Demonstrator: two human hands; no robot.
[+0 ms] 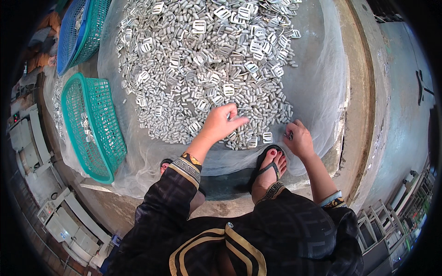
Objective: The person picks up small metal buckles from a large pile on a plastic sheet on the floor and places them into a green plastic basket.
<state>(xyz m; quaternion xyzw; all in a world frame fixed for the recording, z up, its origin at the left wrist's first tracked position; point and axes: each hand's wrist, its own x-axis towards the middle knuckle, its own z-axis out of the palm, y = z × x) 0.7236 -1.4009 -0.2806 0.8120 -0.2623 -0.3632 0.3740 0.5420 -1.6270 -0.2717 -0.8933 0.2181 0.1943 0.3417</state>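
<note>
A wide heap of small grey metal pellets (177, 103) is mixed with flat slotted metal buckles (229, 89). My left hand (221, 123) is over the near part of the heap, thumb stretched out and apart from the bent fingers; nothing shows in the gap between them. At the heap's near right edge, my right hand (299, 139) is closed, fingers curled inward. A small bit of something dark and metallic shows at its fingertips, too covered to name. One loose buckle (267, 137) lies between my two hands, close to my sandalled foot (270, 168).
Whitish mesh sheeting (317, 92) lies under and around the heap. On the left stands a green plastic basket (94, 126) with a few buckles inside; blue and green baskets (83, 34) are farther back. Grey machines (69, 225) stand at lower left, metal frames (386, 225) at lower right.
</note>
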